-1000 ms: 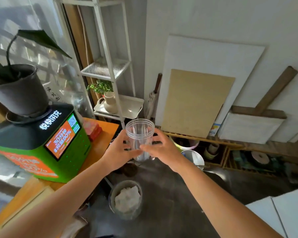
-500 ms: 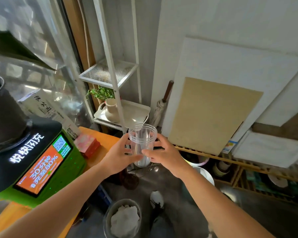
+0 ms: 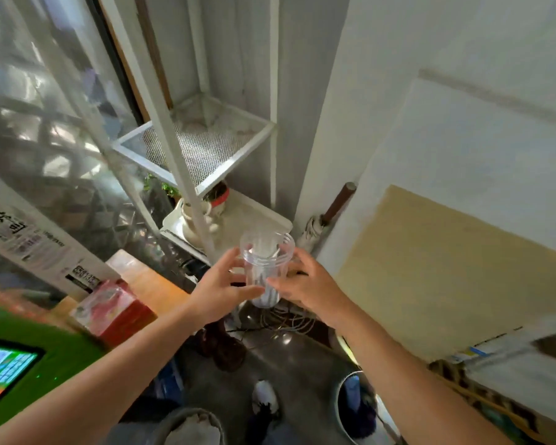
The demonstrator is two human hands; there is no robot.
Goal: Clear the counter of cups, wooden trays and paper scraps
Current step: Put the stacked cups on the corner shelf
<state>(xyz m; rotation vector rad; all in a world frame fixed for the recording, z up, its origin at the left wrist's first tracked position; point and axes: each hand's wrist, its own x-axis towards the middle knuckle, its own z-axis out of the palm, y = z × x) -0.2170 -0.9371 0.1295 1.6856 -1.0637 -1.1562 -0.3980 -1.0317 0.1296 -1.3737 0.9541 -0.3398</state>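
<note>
A clear plastic cup (image 3: 265, 255) is held upright in the air between both hands, in front of a white metal shelf. My left hand (image 3: 220, 289) grips its left side with fingers wrapped round the body. On its right side, my right hand (image 3: 305, 285) holds it with the thumb across the front. The cup looks empty. The wooden counter (image 3: 148, 285) runs along the lower left, its corner just left of my left hand.
A white shelf unit (image 3: 206, 149) stands ahead with a potted plant (image 3: 195, 216) on its lower tray. A red box (image 3: 116, 311) and a green machine (image 3: 29, 364) sit on the counter. A bin with paper (image 3: 193, 427) and another bucket (image 3: 355, 409) stand on the floor. Boards (image 3: 446, 268) lean on the right wall.
Both hands have carried the cup forward toward the white shelf. The view has moved closer and tilted, so the green machine and plant pot have slid out at the left.
</note>
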